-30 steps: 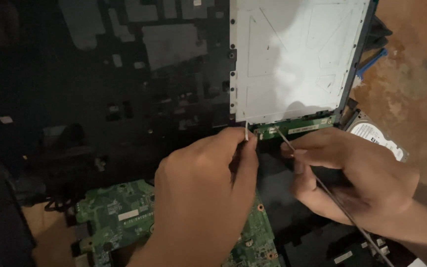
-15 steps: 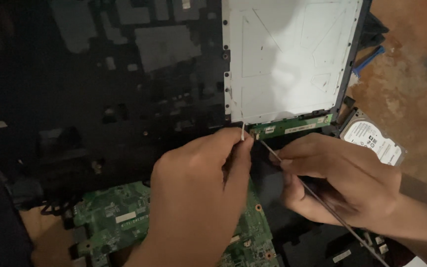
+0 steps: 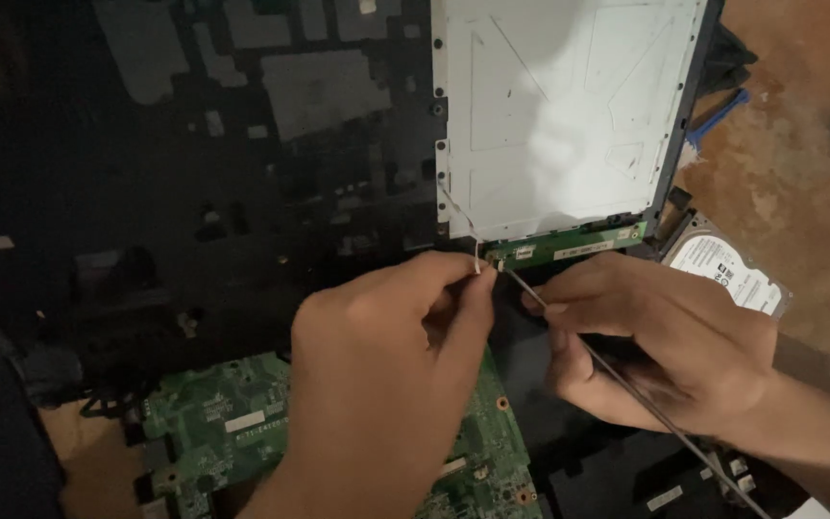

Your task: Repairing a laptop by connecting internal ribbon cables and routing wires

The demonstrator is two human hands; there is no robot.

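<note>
Your left hand (image 3: 386, 384) has its thumb and forefinger pinched shut on the end of a thin pale ribbon cable (image 3: 461, 223), which runs up along the edge of the silver metal plate (image 3: 559, 106). The pinch sits just left of the small green strip board (image 3: 569, 245) at the plate's lower edge. Your right hand (image 3: 665, 346) has its fingers curled tight around a slim metal probe (image 3: 646, 404), whose tip rests at the strip board's left end, almost touching your left fingertips. A green circuit board (image 3: 223, 423) lies beneath your left wrist. A hard drive (image 3: 727, 274) lies on the brown bench (image 3: 799, 173) beside the black laptop shell (image 3: 146, 192).
</note>
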